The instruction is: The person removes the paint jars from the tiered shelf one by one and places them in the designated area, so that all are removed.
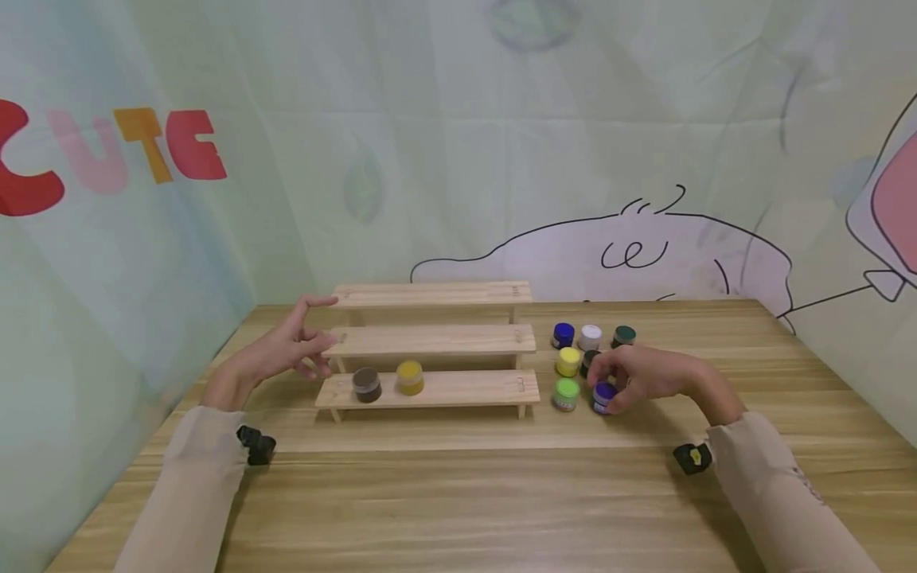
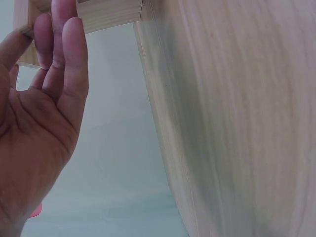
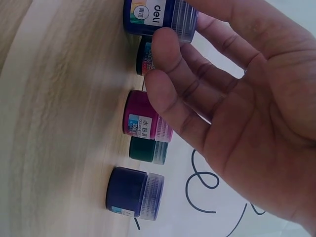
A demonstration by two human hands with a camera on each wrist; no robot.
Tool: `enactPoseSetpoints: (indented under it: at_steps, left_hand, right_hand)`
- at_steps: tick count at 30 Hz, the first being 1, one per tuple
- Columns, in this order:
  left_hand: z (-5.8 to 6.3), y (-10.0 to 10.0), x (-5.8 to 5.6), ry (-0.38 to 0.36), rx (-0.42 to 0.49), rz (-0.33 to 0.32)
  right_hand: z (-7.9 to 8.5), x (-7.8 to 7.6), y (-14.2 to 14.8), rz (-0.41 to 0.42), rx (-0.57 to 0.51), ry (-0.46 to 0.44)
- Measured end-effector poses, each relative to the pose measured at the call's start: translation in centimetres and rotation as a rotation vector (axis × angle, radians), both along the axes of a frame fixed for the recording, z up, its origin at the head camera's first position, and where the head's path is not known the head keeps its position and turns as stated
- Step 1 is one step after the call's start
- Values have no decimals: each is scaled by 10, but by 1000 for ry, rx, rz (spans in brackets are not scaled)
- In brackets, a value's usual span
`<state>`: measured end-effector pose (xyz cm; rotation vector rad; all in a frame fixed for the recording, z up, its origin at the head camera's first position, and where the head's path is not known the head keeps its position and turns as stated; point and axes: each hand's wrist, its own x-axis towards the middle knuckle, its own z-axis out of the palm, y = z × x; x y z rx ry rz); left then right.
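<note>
My right hand [image 1: 645, 372] pinches a dark violet-blue paint jar [image 1: 604, 396] between thumb and fingers, at the near end of a jar group. In the right wrist view this jar [image 3: 148, 12] shows a "deli" label and clear lid; a magenta jar [image 3: 140, 116] lies below the fingertips, hidden in the head view. My left hand [image 1: 282, 348] is at the left end of a three-tier wooden rack [image 1: 437, 340], fingers extended against its shelf ends. On the lowest tier stand a dark brown jar [image 1: 367, 385] and an ochre-yellow jar [image 1: 411, 378].
Right of the rack stand a blue jar [image 1: 563, 336], a white jar [image 1: 591, 337], a dark green jar [image 1: 624, 336], a yellow jar [image 1: 568, 362], a black jar [image 1: 589, 363] and a light green jar [image 1: 566, 395]. A printed curtain [image 1: 322, 199] hangs behind the wooden table [image 1: 430, 509].
</note>
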<state>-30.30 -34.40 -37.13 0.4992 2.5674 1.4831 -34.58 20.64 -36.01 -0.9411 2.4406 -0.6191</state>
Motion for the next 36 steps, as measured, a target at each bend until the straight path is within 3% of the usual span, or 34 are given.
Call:
enactPoseSetpoints:
  at_steps: [15, 24, 36]
  left_hand:
    - [-1, 0, 1, 3, 12, -12]
    - [-2, -1, 1, 9, 11, -19]
    - [-1, -1, 1, 13, 8, -15]
  right_hand:
    - [2, 0, 1, -7, -18, -7]
    - [4, 3, -5, 13, -33, 39]
    - [12, 14, -30, 95, -88, 106]
